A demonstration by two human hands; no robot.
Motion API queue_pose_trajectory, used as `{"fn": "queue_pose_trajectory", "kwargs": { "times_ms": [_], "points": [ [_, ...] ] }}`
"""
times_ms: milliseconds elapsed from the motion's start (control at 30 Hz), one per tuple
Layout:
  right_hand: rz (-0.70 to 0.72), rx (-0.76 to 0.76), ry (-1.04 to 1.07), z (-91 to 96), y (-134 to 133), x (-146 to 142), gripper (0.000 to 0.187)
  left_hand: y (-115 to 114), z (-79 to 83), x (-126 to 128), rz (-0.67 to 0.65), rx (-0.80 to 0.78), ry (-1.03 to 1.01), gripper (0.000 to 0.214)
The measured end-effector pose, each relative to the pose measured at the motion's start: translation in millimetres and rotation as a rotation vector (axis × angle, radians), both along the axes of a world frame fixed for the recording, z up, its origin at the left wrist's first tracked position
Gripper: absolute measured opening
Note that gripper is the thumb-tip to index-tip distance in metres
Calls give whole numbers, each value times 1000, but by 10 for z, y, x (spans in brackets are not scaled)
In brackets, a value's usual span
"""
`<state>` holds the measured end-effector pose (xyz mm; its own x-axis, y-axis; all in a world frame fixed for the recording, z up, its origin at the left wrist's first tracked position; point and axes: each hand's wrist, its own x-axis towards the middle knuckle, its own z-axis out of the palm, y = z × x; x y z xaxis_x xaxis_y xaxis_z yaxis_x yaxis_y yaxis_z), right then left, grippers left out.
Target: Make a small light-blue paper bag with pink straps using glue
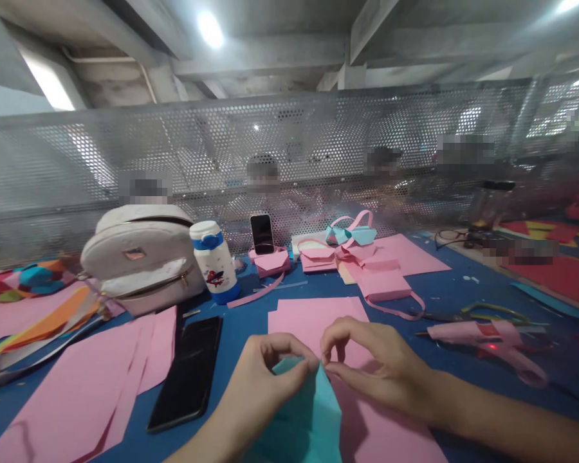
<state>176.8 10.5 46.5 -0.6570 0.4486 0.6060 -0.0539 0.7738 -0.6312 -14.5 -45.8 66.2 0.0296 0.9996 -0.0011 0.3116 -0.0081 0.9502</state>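
A folded teal paper [303,418] lies on a pink sheet [313,315] at the near middle of the blue table. My left hand [260,379] pinches its top edge between thumb and fingers. Right beside it, my right hand [367,360] pinches the same top edge, fingertips almost touching the left hand's. Both hands are closed on the paper.
A black phone [188,373] lies to the left among pink sheets [77,392]. Behind stand a white bag [139,257], a white and blue bottle [215,260], a propped phone [262,233] and pink paper bags [367,263]. Scissors [473,315] and a glue gun [492,341] lie right. People sit behind a mesh screen [289,148].
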Motion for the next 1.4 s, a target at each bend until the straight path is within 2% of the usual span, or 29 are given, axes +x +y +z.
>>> {"fn": "queue_pose_trajectory", "kwargs": {
  "times_ms": [433, 667, 833, 1067, 1400],
  "points": [
    [-18, 2, -20, -3, -3, -20, 19, 10, -45, -6, 14, -3, 11, 14],
    [26, -30, -56, 46, -3, -14, 19, 6, -34, -18, -4, -6, 20, 18],
    [-5, -57, -46, 40, 39, -25, 13, 15, -2, -26, 17, -26, 22, 18],
    [-76, -63, -19, 18, 18, -50, 2, 21, -11, -30, 28, 28, 20, 15],
    [-70, -8, -22, 20, 25, -25, 10, 25, 4, -48, -8, 52, 82, 17]
  ]
}}
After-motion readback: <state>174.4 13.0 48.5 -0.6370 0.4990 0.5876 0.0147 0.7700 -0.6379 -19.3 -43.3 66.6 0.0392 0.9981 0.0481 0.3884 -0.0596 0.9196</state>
